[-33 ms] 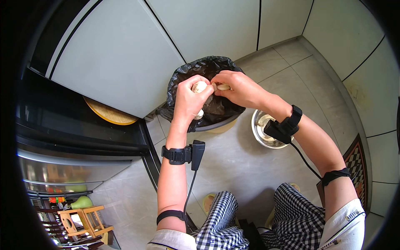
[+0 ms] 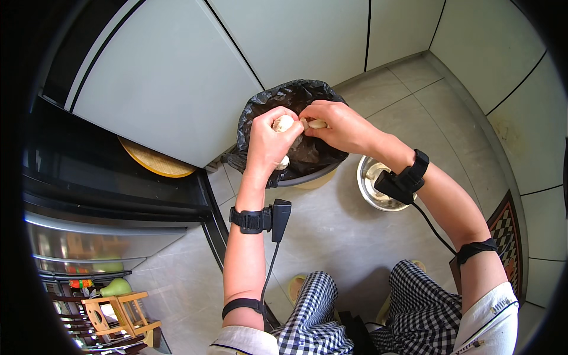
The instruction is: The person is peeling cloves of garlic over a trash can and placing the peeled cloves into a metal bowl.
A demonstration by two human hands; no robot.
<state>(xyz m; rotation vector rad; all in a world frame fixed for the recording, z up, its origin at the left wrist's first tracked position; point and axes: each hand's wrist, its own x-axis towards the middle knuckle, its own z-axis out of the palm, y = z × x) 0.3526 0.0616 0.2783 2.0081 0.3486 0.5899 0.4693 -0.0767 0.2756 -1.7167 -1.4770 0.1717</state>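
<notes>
My left hand (image 2: pixel 269 137) is closed around pale garlic (image 2: pixel 283 123), part of which shows between thumb and fingers. Another whitish piece (image 2: pixel 283 163) pokes out below that palm. Meeting it at the fingertips, my right hand (image 2: pixel 337 125) is also closed, with a garlic clove (image 2: pixel 318 124) showing under its fingers. What the touching fingertips pinch is too small to make out. Both hands are over a bin (image 2: pixel 302 179) lined with a black plastic bag (image 2: pixel 254 109). Inside the bag lies something brownish and partly see-through, hard to tell.
A round metal bowl (image 2: pixel 362 188) with pale contents stands on the tiled floor (image 2: pixel 331 236), partly hidden by my right forearm. Pale cabinet fronts (image 2: pixel 307 35) rise behind the bin. To the left are a round wooden board (image 2: pixel 155 161) and a small wooden chair (image 2: pixel 121 313).
</notes>
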